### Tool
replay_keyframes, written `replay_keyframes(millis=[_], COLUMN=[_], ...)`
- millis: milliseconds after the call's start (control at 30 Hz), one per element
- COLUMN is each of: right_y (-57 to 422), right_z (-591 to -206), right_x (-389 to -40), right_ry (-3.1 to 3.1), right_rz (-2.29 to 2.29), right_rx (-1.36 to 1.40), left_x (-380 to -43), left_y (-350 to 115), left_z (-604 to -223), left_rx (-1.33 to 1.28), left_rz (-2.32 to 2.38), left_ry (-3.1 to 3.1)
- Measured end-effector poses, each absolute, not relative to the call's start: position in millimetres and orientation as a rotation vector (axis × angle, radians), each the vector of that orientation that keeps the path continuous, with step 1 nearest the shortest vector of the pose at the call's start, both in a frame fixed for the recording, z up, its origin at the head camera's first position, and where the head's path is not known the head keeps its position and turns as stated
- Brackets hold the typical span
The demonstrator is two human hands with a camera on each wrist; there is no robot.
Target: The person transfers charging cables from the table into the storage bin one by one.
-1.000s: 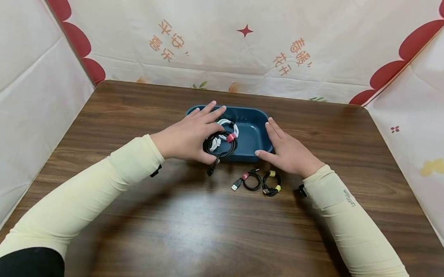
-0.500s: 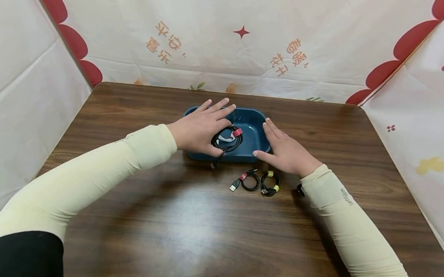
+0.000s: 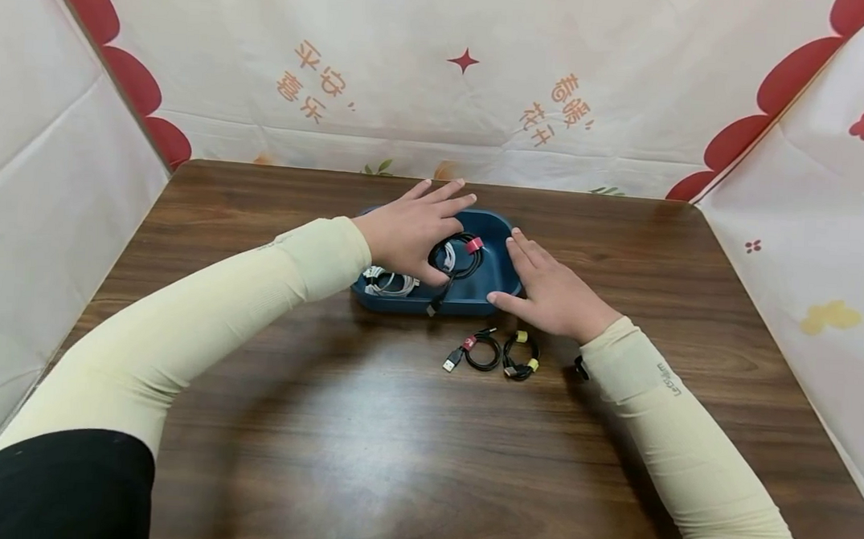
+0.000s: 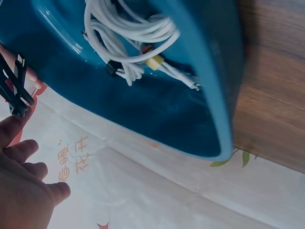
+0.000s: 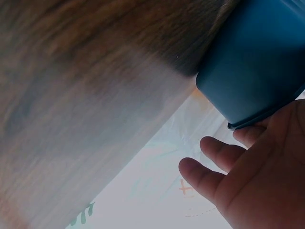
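My left hand (image 3: 410,235) is over the blue plastic bin (image 3: 466,307), pinching a coiled black cable (image 3: 479,262) with a red tie between thumb and forefinger. Its other fingers are spread toward the far rim. The cable's plug end dangles over the bin's front wall. White coiled cables (image 4: 136,31) lie in the bin, one bearing a yellow band; the left hand partly covers them in the head view. At the bin's right end, my right hand (image 3: 550,295) rests along the rim with fingers extended and thumb at the front corner.
In front of the bin, two small black coiled cables lie on the brown wooden table (image 3: 366,459): a USB cable (image 3: 485,354) with a red tie and another cable (image 3: 520,362) with yellow ties. White printed cloth walls (image 3: 410,100) stand behind and at both sides.
My left hand has moved right and slightly farther back with the black cable, and the white coil at the bin's left end now shows. The right hand stays at the rim.
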State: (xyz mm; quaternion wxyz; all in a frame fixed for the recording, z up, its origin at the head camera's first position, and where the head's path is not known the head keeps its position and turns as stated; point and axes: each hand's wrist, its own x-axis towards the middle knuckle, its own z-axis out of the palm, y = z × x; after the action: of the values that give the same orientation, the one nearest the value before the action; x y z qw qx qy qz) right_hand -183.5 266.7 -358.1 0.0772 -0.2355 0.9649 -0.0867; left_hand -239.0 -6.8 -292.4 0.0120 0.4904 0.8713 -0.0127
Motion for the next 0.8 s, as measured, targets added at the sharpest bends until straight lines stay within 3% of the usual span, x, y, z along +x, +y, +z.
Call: replay_keyframes(millis=[800], right_y=[265.7], right_z=[-359.5], right_x=[-183.8], right_ry=[2.929], right_rz=[-0.18], right_rx=[-0.651], left_x=[-264.6], left_y=[33.1], left_z=[-307.8], left_rx=[1.21], left_rz=[-0.042], left_ry=[2.749])
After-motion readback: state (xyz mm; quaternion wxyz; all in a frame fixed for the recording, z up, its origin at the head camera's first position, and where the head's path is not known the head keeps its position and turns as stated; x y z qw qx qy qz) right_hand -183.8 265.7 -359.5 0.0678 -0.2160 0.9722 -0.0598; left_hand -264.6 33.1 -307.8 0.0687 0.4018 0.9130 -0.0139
